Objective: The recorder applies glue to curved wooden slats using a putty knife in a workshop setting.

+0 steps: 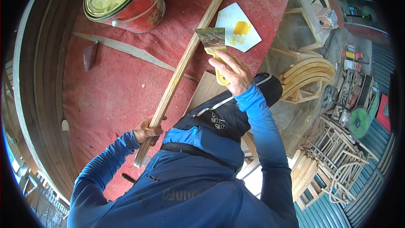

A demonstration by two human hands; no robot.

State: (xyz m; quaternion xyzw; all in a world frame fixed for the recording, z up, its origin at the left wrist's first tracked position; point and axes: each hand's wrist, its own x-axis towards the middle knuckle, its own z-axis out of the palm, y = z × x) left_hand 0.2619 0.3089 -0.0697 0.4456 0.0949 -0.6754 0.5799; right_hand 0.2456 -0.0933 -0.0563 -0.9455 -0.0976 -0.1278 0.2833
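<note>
A long wooden strip (181, 66) runs slantwise in front of me, from beside my waist to the far edge. My left hand (147, 130) is closed round its near end. In my right hand (233, 71) is a putty knife (212, 39) with a yellow handle and a wide, stained metal blade. The blade's left corner overlaps the strip; I cannot tell whether it touches. Just right of the blade lies a white board (238, 27) with a yellow, paste-like smear on it.
A red bucket (141, 10) with a smeared lid stands at the far left on the red surface (109, 101). Near it lie a thin pointed wood piece (126, 48) and a dark wedge (89, 55). Curved wooden beams (40, 80) line the left. Wooden frames (310, 76) and a green fan (360, 121) stand right.
</note>
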